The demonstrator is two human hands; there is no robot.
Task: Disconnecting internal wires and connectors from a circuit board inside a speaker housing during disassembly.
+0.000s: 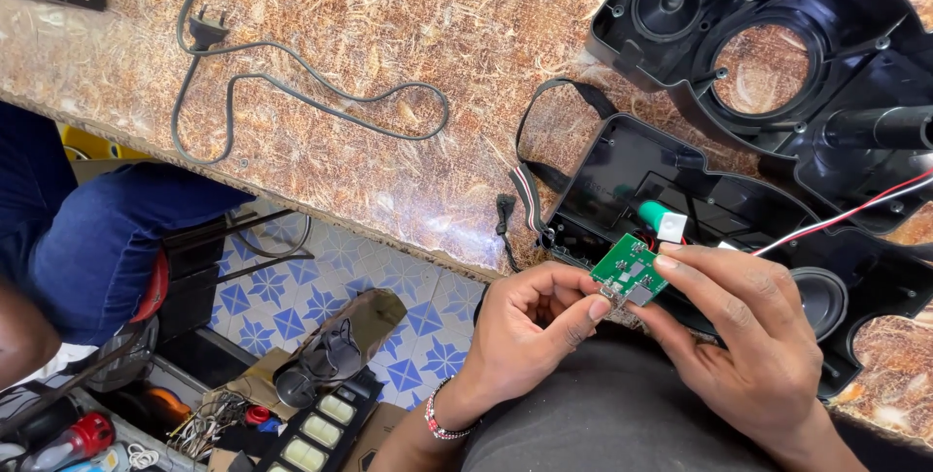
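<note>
Repair workshop: opened speaker housings, loose power cord on worktop, tools and parts on tiled floor.

Small circuit board: green, slightly glossy coat, dull grey metal parts on top. Left hand and right hand: bare skin; beaded band on left wrist, red and white. Speaker shells: black moulded plastic, smooth, semi-glossy. Tabletop: brown fibrous board, rough look under shiny coat. Power cable: black rubbery, matt. Wires: red and white plastic cover. Floor tiles: glazed, blue-white pattern. Trousers: blue cloth, matt.
</note>
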